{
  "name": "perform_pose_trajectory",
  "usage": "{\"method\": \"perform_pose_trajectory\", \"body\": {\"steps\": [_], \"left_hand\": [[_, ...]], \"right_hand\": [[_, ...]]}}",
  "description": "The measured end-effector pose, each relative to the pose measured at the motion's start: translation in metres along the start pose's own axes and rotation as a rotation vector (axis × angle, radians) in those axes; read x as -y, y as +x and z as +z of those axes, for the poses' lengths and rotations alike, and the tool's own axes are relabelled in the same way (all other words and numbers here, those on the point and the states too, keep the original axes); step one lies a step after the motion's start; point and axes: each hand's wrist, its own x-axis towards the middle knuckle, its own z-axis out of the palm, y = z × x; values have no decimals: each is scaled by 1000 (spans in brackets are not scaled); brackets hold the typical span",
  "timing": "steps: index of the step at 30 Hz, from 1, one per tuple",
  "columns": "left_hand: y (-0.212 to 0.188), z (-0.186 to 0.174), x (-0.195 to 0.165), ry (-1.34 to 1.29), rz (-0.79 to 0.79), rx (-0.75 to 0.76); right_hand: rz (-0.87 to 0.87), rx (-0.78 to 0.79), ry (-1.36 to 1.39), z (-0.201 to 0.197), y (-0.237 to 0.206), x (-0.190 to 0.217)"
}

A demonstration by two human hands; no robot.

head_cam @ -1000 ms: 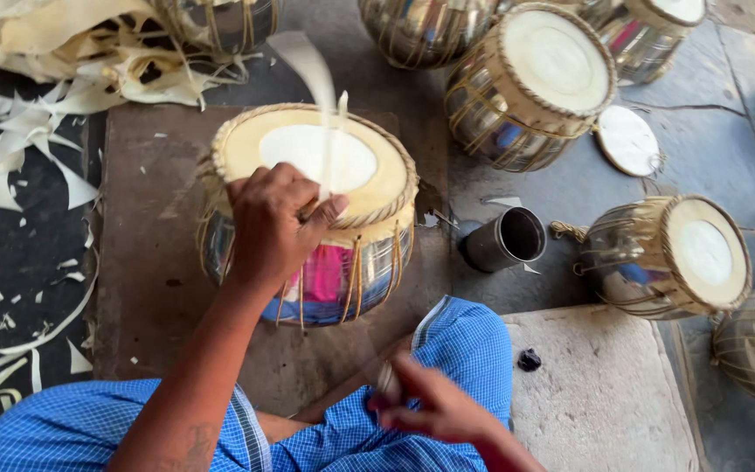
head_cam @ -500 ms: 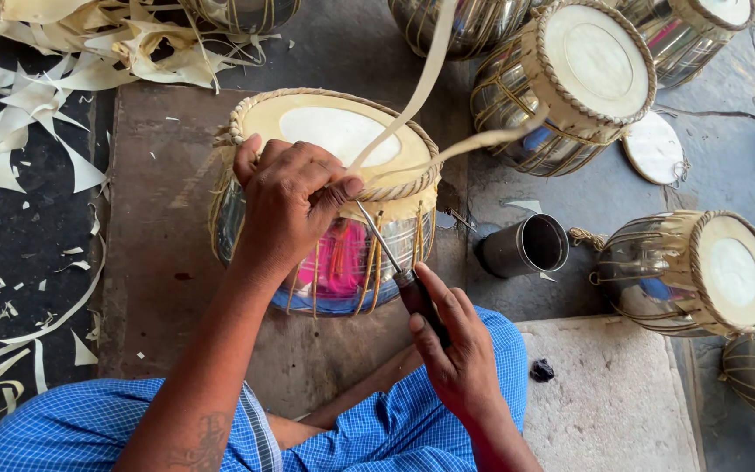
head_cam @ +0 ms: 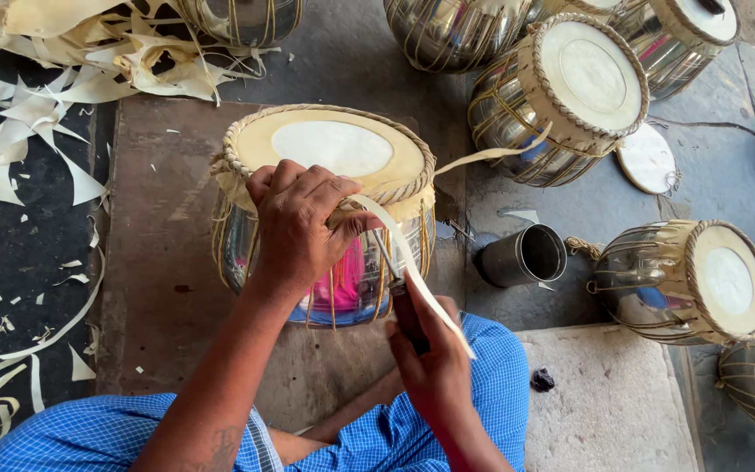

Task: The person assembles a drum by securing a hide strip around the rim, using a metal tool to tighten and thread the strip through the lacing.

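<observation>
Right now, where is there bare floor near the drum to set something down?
Free: the pale stone slab between the blue-checked cloth and the metal cup, bar a small dark lump. Brown board left of the shiny metal drum. Crowded: pale hide strips far left; drums right.
</observation>
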Motion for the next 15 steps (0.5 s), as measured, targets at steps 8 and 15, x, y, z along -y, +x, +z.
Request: {"method": "perform_pose_trajectory", "body": {"steps": [8, 15], "left_hand": [[-3, -2, -4, 14, -13, -20], [-6, -5, -11, 41, -32, -37]], "right_hand": [[467, 81, 496, 11, 2, -11], [707, 227, 980, 7, 12, -22]]}}
